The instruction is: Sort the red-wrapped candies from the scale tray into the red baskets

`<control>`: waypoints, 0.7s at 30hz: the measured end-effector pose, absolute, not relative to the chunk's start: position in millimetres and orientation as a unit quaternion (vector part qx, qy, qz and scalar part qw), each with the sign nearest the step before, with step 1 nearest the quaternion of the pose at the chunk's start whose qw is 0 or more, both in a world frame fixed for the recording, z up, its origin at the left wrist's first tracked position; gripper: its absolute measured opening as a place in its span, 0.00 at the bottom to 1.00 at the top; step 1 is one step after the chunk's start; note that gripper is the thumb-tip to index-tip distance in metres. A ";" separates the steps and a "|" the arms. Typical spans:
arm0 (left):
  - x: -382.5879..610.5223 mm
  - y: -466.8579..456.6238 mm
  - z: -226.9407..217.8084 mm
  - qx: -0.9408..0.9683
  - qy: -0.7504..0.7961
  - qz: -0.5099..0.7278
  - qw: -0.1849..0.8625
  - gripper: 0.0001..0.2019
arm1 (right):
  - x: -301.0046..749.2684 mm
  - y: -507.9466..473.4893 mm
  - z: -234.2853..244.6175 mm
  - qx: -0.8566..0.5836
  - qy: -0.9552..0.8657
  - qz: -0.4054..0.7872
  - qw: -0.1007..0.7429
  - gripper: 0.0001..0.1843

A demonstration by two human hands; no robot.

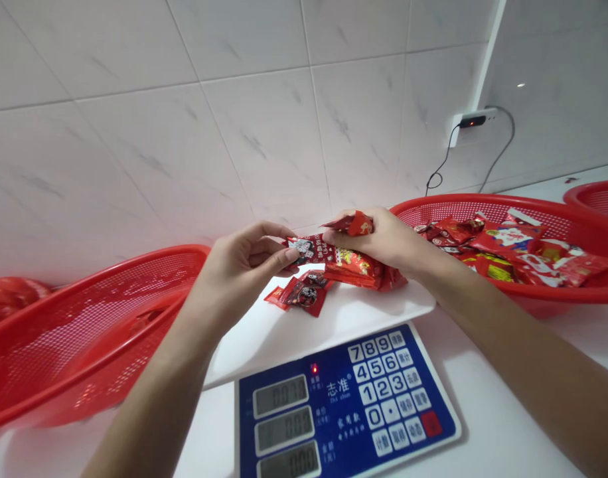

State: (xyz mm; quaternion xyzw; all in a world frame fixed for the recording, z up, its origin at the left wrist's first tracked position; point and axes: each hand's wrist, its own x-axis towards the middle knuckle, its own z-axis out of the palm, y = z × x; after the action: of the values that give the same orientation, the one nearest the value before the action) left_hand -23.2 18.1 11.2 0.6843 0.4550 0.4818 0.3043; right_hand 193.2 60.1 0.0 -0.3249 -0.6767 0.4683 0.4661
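My left hand [254, 259] pinches the left end of a small red packet [308, 249] with a black-and-white figure printed on it. Gathered in my right hand [383, 240] are several red snack packets [356, 267], one of them sticking up by the thumb. Both hands are over the white pan [269, 342] of a weighing scale [346, 405]. A few small red packets [306, 294] lie on the pan below my fingers. Whether the packets in my right hand also rest on the pan, I cannot tell. The scale's displays are lit but hard to read.
A red mesh basket [443, 204] full of red packets [508, 242] stands at the right, with another basket [595, 192] behind it. At the left is a second large red basket [119, 289], with something red inside. A socket [456, 129] with cables is on the tiled wall.
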 end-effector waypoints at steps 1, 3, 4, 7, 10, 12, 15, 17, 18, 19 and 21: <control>-23.2 18.3 11.0 0.684 0.455 0.482 0.304 0.20 | 193.3 60.5 -0.4 -0.324 -0.678 0.467 0.465 0.10; -23.0 18.5 10.8 0.686 0.454 0.480 0.304 0.20 | 193.6 61.6 -1.2 -0.322 -0.683 0.463 0.463 0.11; -22.8 18.6 10.8 0.686 0.454 0.480 0.304 0.20 | 193.7 62.3 -1.6 -0.322 -0.686 0.460 0.463 0.11; -22.5 18.4 11.4 0.687 0.452 0.479 0.307 0.18 | 194.1 64.3 -2.6 -0.314 -0.690 0.458 0.465 0.10; -22.5 18.4 12.1 0.685 0.451 0.480 0.311 0.17 | 194.1 65.3 -3.0 -0.308 -0.690 0.463 0.464 0.10; -22.6 18.9 12.4 0.685 0.450 0.481 0.311 0.16 | 193.8 65.2 -3.1 -0.315 -0.690 0.458 0.463 0.11; -23.2 20.1 12.0 0.686 0.450 0.479 0.311 0.16 | 193.2 65.1 -3.5 -0.327 -0.689 0.449 0.465 0.11; -23.7 20.7 11.3 0.687 0.452 0.477 0.311 0.16 | 192.7 65.4 -4.0 -0.328 -0.689 0.448 0.466 0.11; -23.9 20.8 11.0 0.687 0.453 0.476 0.311 0.17 | 192.6 65.6 -4.2 -0.327 -0.689 0.447 0.467 0.10; -24.1 20.8 10.6 0.688 0.454 0.475 0.310 0.17 | 192.5 65.9 -4.5 -0.325 -0.690 0.447 0.467 0.10; -24.3 20.7 10.1 0.688 0.456 0.473 0.309 0.17 | 192.4 66.6 -5.0 -0.324 -0.692 0.449 0.463 0.10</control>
State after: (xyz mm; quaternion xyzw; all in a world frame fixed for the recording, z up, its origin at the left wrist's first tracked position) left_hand -24.3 20.7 10.1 0.6879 0.4556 0.4732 0.3088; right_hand 192.4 66.6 -5.0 -0.3237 -0.6921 0.4490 0.4632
